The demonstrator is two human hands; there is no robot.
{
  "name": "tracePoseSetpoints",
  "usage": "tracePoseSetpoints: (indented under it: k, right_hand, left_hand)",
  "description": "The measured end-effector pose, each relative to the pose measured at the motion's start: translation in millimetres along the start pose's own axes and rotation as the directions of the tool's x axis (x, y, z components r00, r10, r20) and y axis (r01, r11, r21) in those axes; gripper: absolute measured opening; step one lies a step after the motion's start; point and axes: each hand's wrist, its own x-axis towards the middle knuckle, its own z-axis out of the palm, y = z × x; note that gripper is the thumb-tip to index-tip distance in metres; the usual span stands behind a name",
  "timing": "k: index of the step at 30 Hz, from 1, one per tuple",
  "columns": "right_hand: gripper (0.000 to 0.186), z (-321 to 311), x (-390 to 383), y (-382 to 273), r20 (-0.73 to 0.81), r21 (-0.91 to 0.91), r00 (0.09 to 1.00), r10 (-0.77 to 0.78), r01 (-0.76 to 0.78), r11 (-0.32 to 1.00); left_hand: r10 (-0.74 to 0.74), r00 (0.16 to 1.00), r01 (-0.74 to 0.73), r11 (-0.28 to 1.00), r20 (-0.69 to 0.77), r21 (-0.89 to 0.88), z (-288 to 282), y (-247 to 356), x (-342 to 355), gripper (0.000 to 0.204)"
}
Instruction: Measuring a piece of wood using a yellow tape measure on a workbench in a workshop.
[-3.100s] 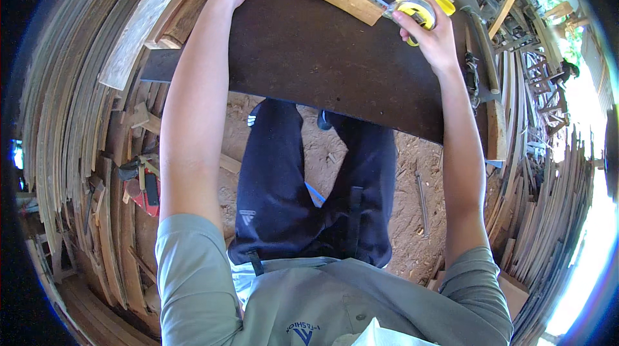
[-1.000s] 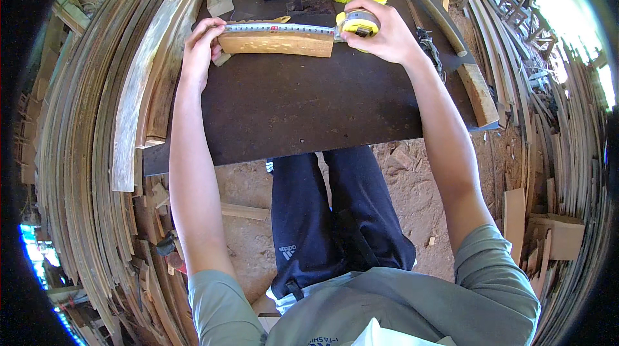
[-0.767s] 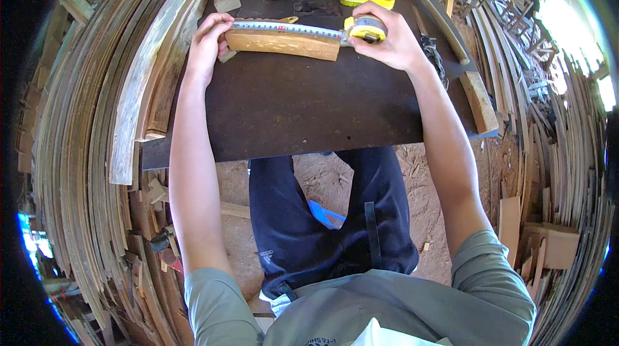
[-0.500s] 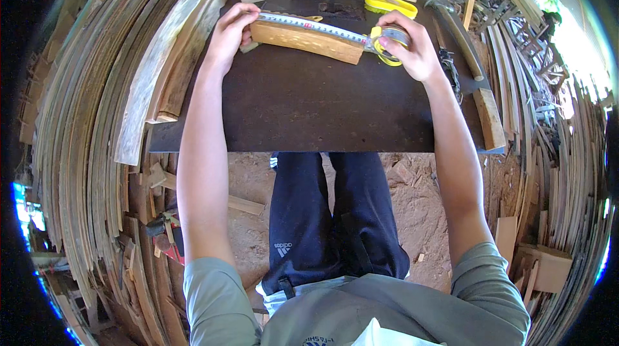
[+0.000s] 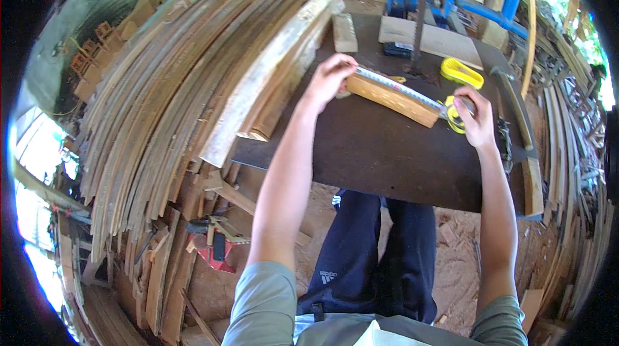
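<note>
Plenty of dark tabletop [image 5: 387, 159] between the wooden block [image 5: 390, 102] and the near edge, and that block sits well back from it! The left hand [image 5: 330, 81] pinches the end of the tape measure [image 5: 451, 116] at the block's left end; the right hand [image 5: 476, 117] grips its case just past the other. Behind, an upright dark blade [image 5: 422, 10]; long boards [image 5: 161, 107] crowd the left, dirt floor [image 5: 459, 281] below.

We get daylight glaring white through openings [image 5: 42, 152] at both sides, soft even light over the dark table [image 5: 387, 165], boards [image 5: 161, 114] bowed by the lens toward blackened corners, and measuring tape [image 5: 396, 87] markings too small to read clearly
</note>
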Motion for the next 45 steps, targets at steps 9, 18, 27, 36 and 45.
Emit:
tracePoseSetpoints:
  k: [9, 18, 27, 36, 45]
  right_hand:
    - [0.015, 6.1, 0.4, 8.4, -0.140, -0.066, 0.990, -0.012, 0.002, 0.998]
    - [0.029, 7.4, 1.6, 28.6, -0.251, -0.131, 0.967, 0.051, -0.086, 0.988]
    - [0.029, 17.2, 6.6, 21.6, -0.159, -0.212, 0.987, -0.001, -0.033, 0.977]
    - [0.023, -25.8, 6.8, 75.5, 0.030, -0.321, 0.996, -0.081, 0.086, 0.943]
    - [0.038, -19.4, -7.5, 46.5, -0.082, -0.272, 0.996, 0.043, -0.064, 0.960]
  left_hand:
    - [0.011, 1.000, -0.011, 0.997, 0.007, -0.073, 2.6, 0.9, 3.5, 0.005]
    - [0.103, 0.988, -0.093, 0.992, -0.119, 0.083, 14.0, -3.8, 10.0, 0.016]
    - [0.364, 0.906, -0.302, 0.913, -0.215, 0.272, 11.4, -23.7, 18.4, 0.017]
    - [0.344, 0.910, -0.281, 0.921, -0.229, 0.269, 15.2, -20.4, 18.3, 0.018]
    - [0.329, 0.919, -0.277, 0.931, -0.218, 0.238, 33.6, -13.7, 14.4, 0.013]
